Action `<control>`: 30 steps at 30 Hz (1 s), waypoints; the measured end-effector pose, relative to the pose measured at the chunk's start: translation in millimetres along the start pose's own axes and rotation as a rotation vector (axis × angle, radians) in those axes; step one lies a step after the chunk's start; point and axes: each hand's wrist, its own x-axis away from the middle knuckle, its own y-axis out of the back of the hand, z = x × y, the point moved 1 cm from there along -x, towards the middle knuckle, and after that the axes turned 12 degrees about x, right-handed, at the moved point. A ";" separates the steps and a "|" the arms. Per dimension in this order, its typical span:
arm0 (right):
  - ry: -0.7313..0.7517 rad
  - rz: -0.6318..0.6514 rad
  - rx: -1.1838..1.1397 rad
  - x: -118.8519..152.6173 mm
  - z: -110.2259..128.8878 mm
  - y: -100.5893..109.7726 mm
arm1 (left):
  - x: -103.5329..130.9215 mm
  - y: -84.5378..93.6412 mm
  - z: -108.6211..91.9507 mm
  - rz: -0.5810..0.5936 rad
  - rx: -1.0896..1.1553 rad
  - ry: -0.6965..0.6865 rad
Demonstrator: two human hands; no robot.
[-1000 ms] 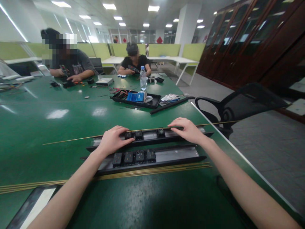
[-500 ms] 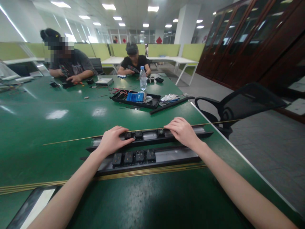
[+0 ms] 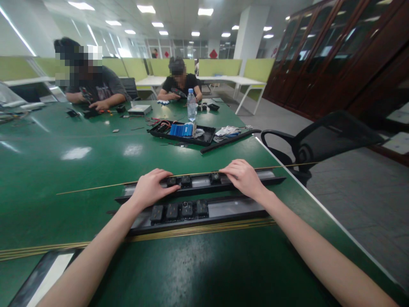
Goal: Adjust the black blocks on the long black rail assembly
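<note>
Two long black rails lie side by side on the green table (image 3: 79,170). The far rail (image 3: 201,183) carries a few small black socket modules; the near rail (image 3: 223,209) holds several in a row. My left hand (image 3: 150,187) rests palm down on the far rail's left part, fingertips by a module. My right hand (image 3: 244,177) presses flat on the same rail further right, fingertips beside a single module (image 3: 214,177). Neither hand lifts anything. A thin brass rod (image 3: 96,187) runs along the table just behind the far rail. Several brass strips (image 3: 198,230) lie in front of the near rail.
A black tray (image 3: 182,133) with blue parts and a water bottle (image 3: 191,105) stand mid-table, with a black bar (image 3: 230,140) and white cloth beside them. Two other people work at the far side. A black office chair (image 3: 319,136) is at the right edge. Another tray corner (image 3: 41,277) shows bottom left.
My right hand has slid a little to the left along the far rail, toward the single module. My left hand has stayed in place.
</note>
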 end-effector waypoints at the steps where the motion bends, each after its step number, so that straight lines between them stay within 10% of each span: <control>1: -0.002 -0.002 -0.001 -0.1 -0.1 0.3 | 0.0 -0.1 0.2 -0.001 0.002 0.001; 30: -0.075 0.082 -0.073 1.4 -21.9 7.5 | 0.4 0.2 0.0 0.014 0.006 0.018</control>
